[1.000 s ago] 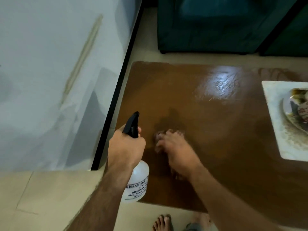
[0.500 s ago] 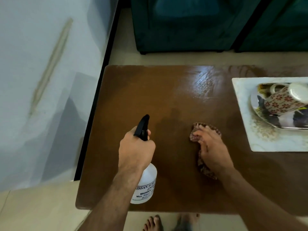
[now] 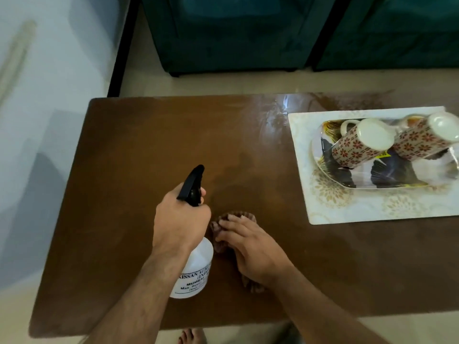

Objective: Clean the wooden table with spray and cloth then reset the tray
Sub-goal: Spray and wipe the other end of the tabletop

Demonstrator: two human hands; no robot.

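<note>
On the near half of the table (image 3: 124,170), both hands work close together. The left hand (image 3: 180,222) is wrapped tight around the neck of a spray bottle (image 3: 196,269), fingers curled at the black trigger head (image 3: 192,183), whose nozzle points toward the far side. The bottle's white body, printed with dark lettering, hangs below the wrist, tilted back toward the near edge; whether its base touches the wood I cannot tell.

Just right of the bottle, the right hand (image 3: 250,249) lies palm down with fingers spread nearly flat, pressing a brown cloth (image 3: 224,219) against the tabletop. Bunched cloth shows past the fingertips on the far side and again beneath the wrist on the near side. The fingers of this hand almost meet the left hand's knuckles.

At the right end of the table sits a pale rectangular mat (image 3: 347,209) with faint gold patterning. On it rests a glossy tray (image 3: 372,180) with dark leaf shapes, holding two cups (image 3: 362,142) turned upside down, patterned with red flowers, leaning side by side.

A bright sheen marks the wood at the far edge, left of the mat. Beyond the table stands dark green furniture (image 3: 236,33); a pale wall (image 3: 49,95) runs along the left. Bare toes (image 3: 190,336) show under the near edge.
</note>
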